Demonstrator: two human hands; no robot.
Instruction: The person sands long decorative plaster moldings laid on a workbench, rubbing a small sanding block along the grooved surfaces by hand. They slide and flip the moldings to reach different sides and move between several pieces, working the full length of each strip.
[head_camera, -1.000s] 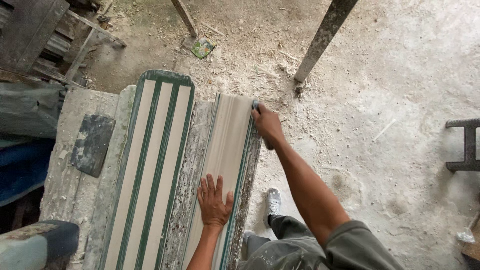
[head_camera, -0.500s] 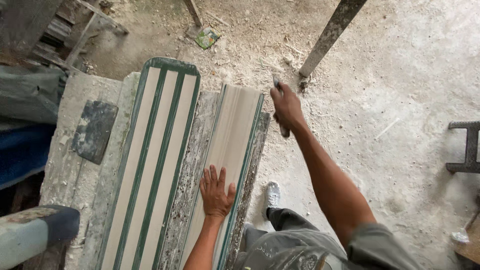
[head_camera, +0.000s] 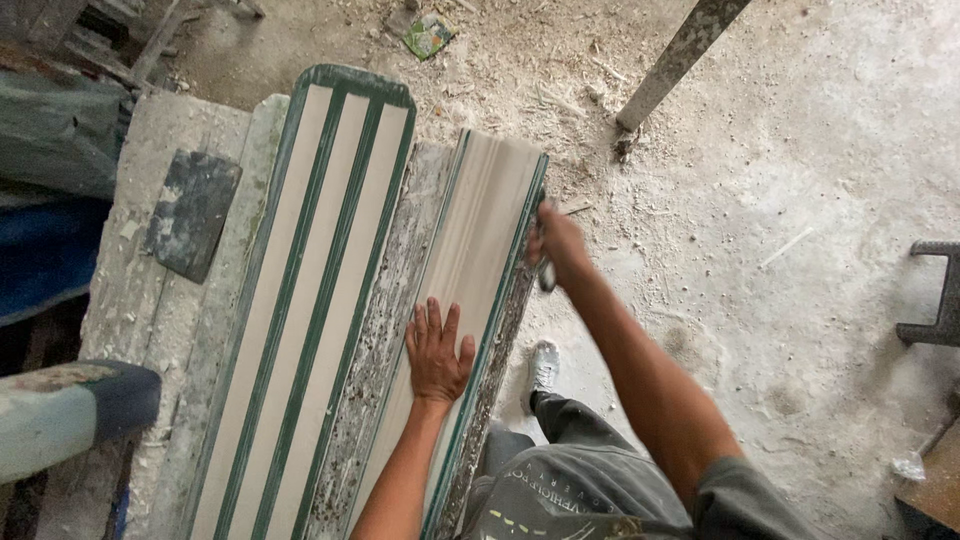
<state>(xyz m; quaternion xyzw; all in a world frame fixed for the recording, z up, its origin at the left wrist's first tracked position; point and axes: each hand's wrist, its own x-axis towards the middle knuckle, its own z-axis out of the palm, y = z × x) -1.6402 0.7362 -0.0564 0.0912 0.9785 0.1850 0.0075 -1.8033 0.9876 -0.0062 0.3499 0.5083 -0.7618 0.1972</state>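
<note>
1. On a rough, dusty workbench (head_camera: 120, 300) at the left of the scene, we see two long moulded boards lying side by side, running from near to far.
2. Left of the pair lies the striped panel (head_camera: 300, 300), pale with dark green lines and a rounded far end; it looks fully painted and nothing touches it.
3. Right of it, just beside, lies the pale board (head_camera: 470, 250) being worked on. Its face is plain cream with faint grooves, and a green line runs down its right edge.
4. We judge the work partly done: the right edge is coloured, while the broad face shows no stripes yet.
5. Our left hand (head_camera: 437, 350) presses flat, fingers spread, on the board's near half.
6. Our right hand (head_camera: 560, 245) is closed around a small tool (head_camera: 546, 275) at the board's right edge, towards the far end; we cannot tell what kind.
</note>
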